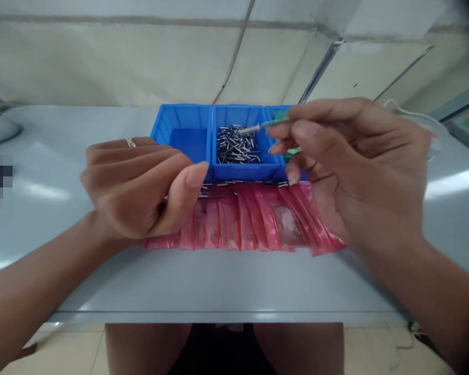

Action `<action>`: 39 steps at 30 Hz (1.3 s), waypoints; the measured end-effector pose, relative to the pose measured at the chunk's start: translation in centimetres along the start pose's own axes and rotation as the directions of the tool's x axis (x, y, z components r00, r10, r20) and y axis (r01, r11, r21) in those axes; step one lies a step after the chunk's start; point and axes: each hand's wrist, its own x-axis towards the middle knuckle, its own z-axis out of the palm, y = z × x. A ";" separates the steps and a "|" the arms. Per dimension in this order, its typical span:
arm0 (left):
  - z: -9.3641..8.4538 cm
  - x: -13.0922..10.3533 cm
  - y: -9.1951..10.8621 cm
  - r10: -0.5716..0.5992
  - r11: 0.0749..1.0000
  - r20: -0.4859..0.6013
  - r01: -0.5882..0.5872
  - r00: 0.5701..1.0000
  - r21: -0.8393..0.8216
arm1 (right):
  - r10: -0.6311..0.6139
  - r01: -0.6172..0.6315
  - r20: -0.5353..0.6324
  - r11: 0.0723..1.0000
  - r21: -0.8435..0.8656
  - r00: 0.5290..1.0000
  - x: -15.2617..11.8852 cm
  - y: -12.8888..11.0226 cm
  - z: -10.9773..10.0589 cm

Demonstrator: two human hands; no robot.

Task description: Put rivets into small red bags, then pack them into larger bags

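My right hand (359, 161) pinches a thin metal blind rivet (258, 127) between thumb and forefinger, its pale end pointing left over the middle blue bin (244, 172). Many similar rivets (238, 146) lie heaped in that bin. Curled closed, my left hand (144, 187) is in front of the left blue bin (191, 112), and its fingers hide whatever is inside. Several thin metal pins (204, 200) show just beyond its thumb; I cannot tell whether they are in the hand or on the bags. Red-edged clear zip bags (246, 224) lie overlapped in a row below both hands.
A third blue bin (273, 110) with something green in it is partly covered by my right hand. The grey table (234, 286) ends at a front edge above my legs. A pale rounded object (0, 130) sits at the far left, and a wall panel stands behind.
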 end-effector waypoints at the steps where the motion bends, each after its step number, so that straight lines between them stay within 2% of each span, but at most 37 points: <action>1: 0.0 0.0 0.1 0.035 0.997 -0.018 -0.034 0.999 0.069 | 0.000 0.000 -0.006 1.000 0.018 1.000 0.2 0.1 -0.1; 3: 0.0 0.3 0.1 0.132 0.981 -0.034 -0.126 0.991 0.147 | -0.037 0.037 0.009 0.999 -0.014 0.999 0.4 0.1 -0.5; 5: 0.1 0.7 -0.1 0.159 0.980 -0.017 -0.156 0.987 0.126 | -0.146 0.168 0.107 0.956 -0.240 0.983 0.5 -0.1 -1.0; 6: 0.2 0.9 -0.2 0.170 0.979 -0.013 -0.167 0.985 0.114 | -0.221 0.290 0.209 0.869 -0.401 0.953 0.5 -0.2 -1.4; 7: 0.3 1.1 -0.3 0.162 0.981 0.004 -0.161 0.987 0.112 | -0.272 0.428 0.345 0.720 -0.547 0.898 0.4 -0.3 -1.8; 8: 0.4 1.3 -0.5 0.144 0.983 0.029 -0.147 0.989 0.112 | -0.288 0.565 0.493 0.528 -0.634 0.821 0.4 -0.4 -2.1; 10: 0.7 1.3 -0.8 0.109 0.987 0.091 -0.118 0.990 0.106 | -0.226 0.742 0.707 0.174 -0.647 0.670 0.3 -0.5 -2.8; 11: 0.9 1.3 -1.1 0.120 0.987 0.118 -0.131 0.986 0.096 | -0.174 0.771 0.754 0.063 -0.634 0.634 0.2 -0.5 -3.0; 12: 1.1 1.2 -1.3 0.131 0.985 0.146 -0.145 0.981 0.089 | -0.114 0.785 0.780 -0.002 -0.620 0.615 0.2 -0.5 -3.1; 13: 1.2 1.1 -1.5 0.145 0.984 0.166 -0.160 0.975 0.083 | -0.055 0.794 0.794 -0.029 -0.607 0.605 0.1 -0.5 -3.1; 16: 1.6 0.8 -2.1 0.177 0.978 0.172 -0.193 0.969 0.077 | 0.116 0.819 0.814 0.001 -0.574 0.570 -0.1 -0.4 -2.6; 19: 1.6 0.6 -2.3 0.152 0.983 0.186 -0.168 0.971 0.074 | 0.170 0.827 0.816 0.014 -0.563 0.553 -0.2 -0.3 -2.0; 25: 1.6 0.4 -1.9 0.128 0.989 0.277 -0.142 0.952 0.031 | 0.040 0.847 0.848 0.027 -0.530 0.529 -0.4 0.0 -1.8; 30: 1.4 0.5 -1.3 0.100 0.994 0.270 -0.110 0.958 0.022 | -0.117 0.847 0.840 0.014 -0.532 0.530 -0.4 0.1 -1.9; 33: 1.3 0.5 -1.3 0.104 0.992 0.274 -0.118 0.956 0.033 | -0.135 0.845 0.835 0.049 -0.533 0.534 -0.3 0.1 -1.9; 37: 1.1 0.7 -1.5 0.138 0.985 0.285 -0.161 0.949 0.060 | -0.118 0.865 0.858 0.112 -0.489 0.500 0.0 0.0 -2.2; 39: 1.0 0.9 -1.5 0.189 0.976 0.257 -0.210 0.948 0.056 | -0.156 0.851 0.838 0.138 -0.506 0.524 0.0 -0.1 -2.2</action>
